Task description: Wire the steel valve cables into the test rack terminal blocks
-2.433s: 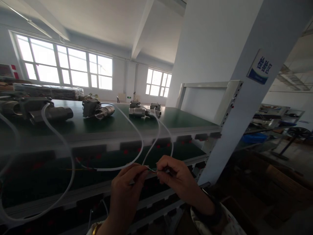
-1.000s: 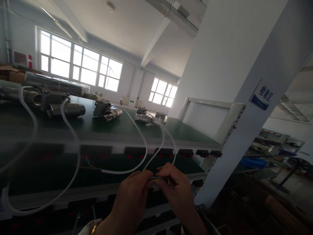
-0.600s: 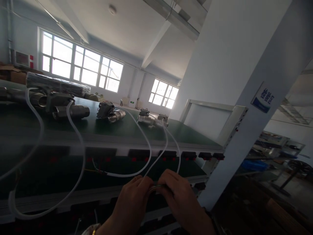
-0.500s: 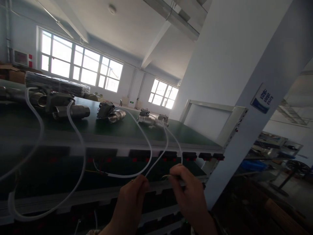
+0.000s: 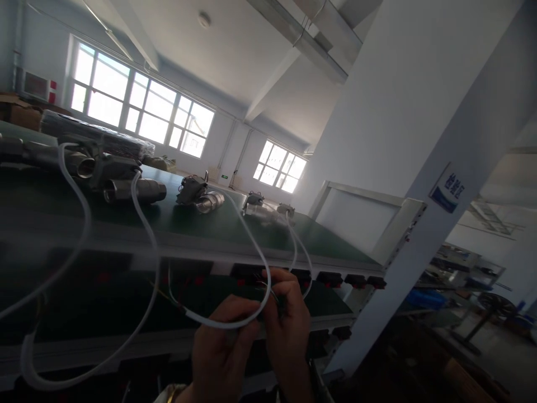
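My left hand (image 5: 224,344) is closed in a pinch below the shelf edge, with a white cable (image 5: 226,324) running across its fingers. My right hand (image 5: 287,322) is close beside it, thumb and fingers pinched around thin wires (image 5: 273,292). Its fingertips are near a black terminal clip with red tabs (image 5: 243,274) on the shelf edge; whether they touch it I cannot tell. The cable loops down from a metal valve with a grey housing (image 5: 201,196). Another valve pair (image 5: 264,211) lies farther right, its white cables hanging behind my right hand.
More valves (image 5: 134,190) lie on the green shelf top (image 5: 226,229) at left, their cables drooping over the front edge. Several black clips (image 5: 329,280) line that edge. A white metal frame (image 5: 413,207) and a pillar stand at right, with a floor fan (image 5: 495,308) beyond.
My right hand has moved left, closing the gap to my left hand, and is now near a terminal clip. My left hand has stayed nearly in place, now behind the looping cable. The view shifted slightly.
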`<act>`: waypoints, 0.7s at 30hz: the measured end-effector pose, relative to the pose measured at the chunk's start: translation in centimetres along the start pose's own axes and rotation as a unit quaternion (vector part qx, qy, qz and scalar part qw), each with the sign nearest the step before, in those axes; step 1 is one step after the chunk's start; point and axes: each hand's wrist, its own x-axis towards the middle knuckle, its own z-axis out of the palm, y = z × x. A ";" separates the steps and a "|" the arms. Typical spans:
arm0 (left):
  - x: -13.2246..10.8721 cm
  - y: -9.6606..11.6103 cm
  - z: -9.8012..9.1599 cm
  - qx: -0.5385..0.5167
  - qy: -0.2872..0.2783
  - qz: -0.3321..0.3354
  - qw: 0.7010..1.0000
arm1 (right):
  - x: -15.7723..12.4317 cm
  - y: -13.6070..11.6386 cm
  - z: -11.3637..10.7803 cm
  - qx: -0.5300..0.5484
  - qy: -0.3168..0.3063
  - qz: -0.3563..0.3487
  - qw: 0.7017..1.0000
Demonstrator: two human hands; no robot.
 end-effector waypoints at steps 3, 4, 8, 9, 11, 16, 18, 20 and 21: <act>-0.3 -2.7 0.3 -0.005 0.037 -0.109 0.993 | -0.2 0.4 0.0 -0.021 0.002 -0.023 1.000; -0.2 -3.5 0.5 -0.028 0.064 -0.150 0.986 | -0.3 0.5 0.0 -0.032 0.004 -0.037 0.999; 1.1 -5.8 1.7 -0.175 0.112 -0.190 0.959 | 0.0 0.1 -0.4 -0.080 0.006 -0.071 0.994; 1.5 -6.1 1.9 -0.196 0.109 -0.181 0.958 | 0.1 -0.1 -0.6 -0.092 0.001 -0.074 0.993; 2.2 -6.4 2.0 -0.206 0.107 -0.169 0.958 | 0.3 -0.4 -0.8 -0.109 -0.013 -0.080 0.991; 2.7 -6.2 1.6 -0.188 0.093 -0.194 0.958 | 0.4 -0.7 -1.0 -0.130 -0.029 -0.080 0.988; 2.7 -6.1 1.6 -0.186 0.115 -0.196 0.956 | 0.3 -0.5 -0.9 -0.137 -0.026 -0.083 0.987; 2.7 -6.1 1.6 -0.184 0.125 -0.197 0.955 | 0.2 -0.3 -0.7 -0.140 -0.017 -0.093 0.986; 2.6 -6.2 1.7 -0.182 0.126 -0.199 0.955 | 0.1 -0.2 -0.6 -0.142 -0.012 -0.099 0.985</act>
